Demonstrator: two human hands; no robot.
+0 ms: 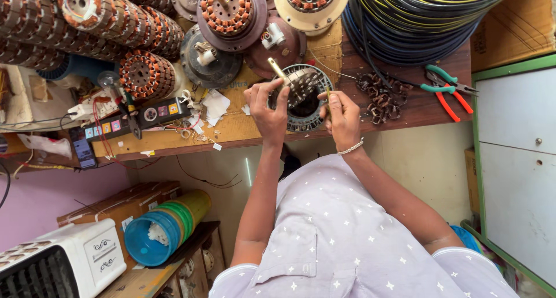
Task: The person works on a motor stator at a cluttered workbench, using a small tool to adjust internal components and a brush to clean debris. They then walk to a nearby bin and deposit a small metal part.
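Head view: the left hand [267,110] has its grip closed on a brass-coloured tool [280,72] poked into the round stator core [304,96], which sits at the counter [243,130] edge; the right hand [343,115] pinches a thin rod [328,98] beside it. Pliers [449,89] lie near.

The stator [304,98] is dull grey metal with ribbed slots, lying on a worn, matt wooden surface [243,127]. The left hand [267,110] holds a glossy brass-coloured rod [279,72] over it. Right of the stator lie pliers [446,89] with smooth plastic grips; left of it, white paper scraps [215,107].
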